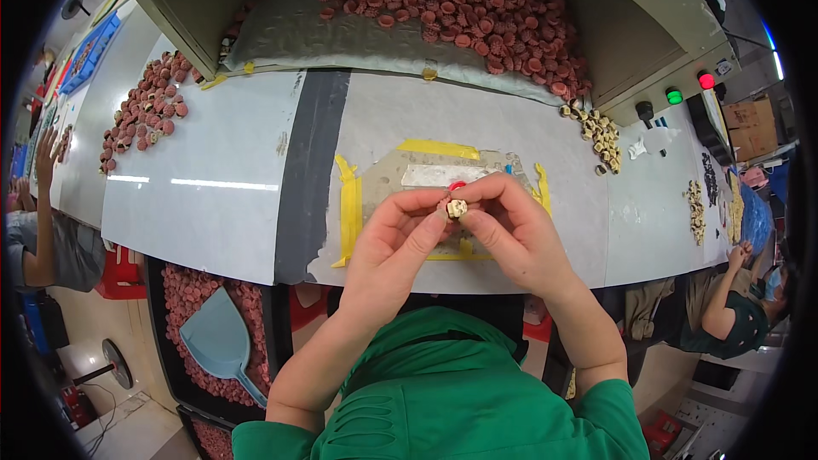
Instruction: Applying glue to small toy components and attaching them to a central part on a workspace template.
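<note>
Over the middle of the table, my left hand (394,234) and my right hand (518,234) meet with fingertips closed. Between them they pinch a small cream-and-black piece (457,209). A bit of pink bumpy shell shows beside it at the left fingertips, partly covered by them. Just behind the fingers is a small bright red part (457,186); whether it is touched cannot be made out. Under my hands lies a worn grey plate (383,179) edged with yellow tape (439,149).
Many pink cup-shaped shells (460,8) lie under the machine housing (652,30). Pink-and-dark balls (145,111) are heaped at left, cream-and-black pieces (601,140) at right. Below left, a black bin (160,358) holds pink pieces and a blue-grey dustpan (217,336). People sit at both sides.
</note>
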`<state>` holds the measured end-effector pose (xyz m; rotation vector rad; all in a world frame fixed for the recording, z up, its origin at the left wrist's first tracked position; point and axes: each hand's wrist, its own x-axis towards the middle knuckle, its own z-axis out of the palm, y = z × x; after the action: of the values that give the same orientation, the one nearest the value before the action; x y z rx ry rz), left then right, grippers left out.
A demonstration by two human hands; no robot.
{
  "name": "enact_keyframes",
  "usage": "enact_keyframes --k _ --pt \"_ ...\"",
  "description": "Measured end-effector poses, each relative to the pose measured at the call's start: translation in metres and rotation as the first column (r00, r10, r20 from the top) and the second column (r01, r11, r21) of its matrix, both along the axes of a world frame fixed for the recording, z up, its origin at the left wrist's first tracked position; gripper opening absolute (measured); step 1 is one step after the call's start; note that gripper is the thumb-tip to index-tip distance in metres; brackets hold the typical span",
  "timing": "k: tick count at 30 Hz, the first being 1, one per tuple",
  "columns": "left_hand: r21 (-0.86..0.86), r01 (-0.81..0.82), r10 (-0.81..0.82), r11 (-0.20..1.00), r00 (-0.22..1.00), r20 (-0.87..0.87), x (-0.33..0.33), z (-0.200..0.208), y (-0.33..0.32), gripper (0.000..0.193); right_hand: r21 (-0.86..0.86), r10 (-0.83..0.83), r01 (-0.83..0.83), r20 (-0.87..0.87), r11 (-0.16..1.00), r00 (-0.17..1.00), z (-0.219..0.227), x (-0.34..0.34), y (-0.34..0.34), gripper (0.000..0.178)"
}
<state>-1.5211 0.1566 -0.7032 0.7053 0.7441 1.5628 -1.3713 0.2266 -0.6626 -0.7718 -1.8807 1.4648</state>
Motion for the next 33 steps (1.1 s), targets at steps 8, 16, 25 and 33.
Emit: enact_keyframes --k 8,16,25,33 --pt "0.135 -0.081 0.095 0.987 0.991 -0.095 0.031 -0.009 0.002 0.024 0.639 -0.127 0.073 0.038 0.766 0.991 -0.006 0.021 -0.001 0.021" --pt "0.187 -0.130 0.171 0.974 0.961 -0.218 0.097 0.004 0.000 0.024 0.437 -0.056 0.022 0.064 0.899 0.996 0.008 0.090 -0.003 0.021" --pt "0.094 0.010 0.005 0.996 0.988 -0.157 0.152 0.030 0.009 0.026 0.466 -0.056 0.016 0.072 0.885 0.996 0.024 0.156 0.005 0.026" --pt "0.120 -0.113 0.128 0.986 0.984 -0.121 0.185 0.033 0.004 0.024 0.759 -0.126 0.031 0.068 0.650 0.990 0.035 0.185 0.003 0.032"
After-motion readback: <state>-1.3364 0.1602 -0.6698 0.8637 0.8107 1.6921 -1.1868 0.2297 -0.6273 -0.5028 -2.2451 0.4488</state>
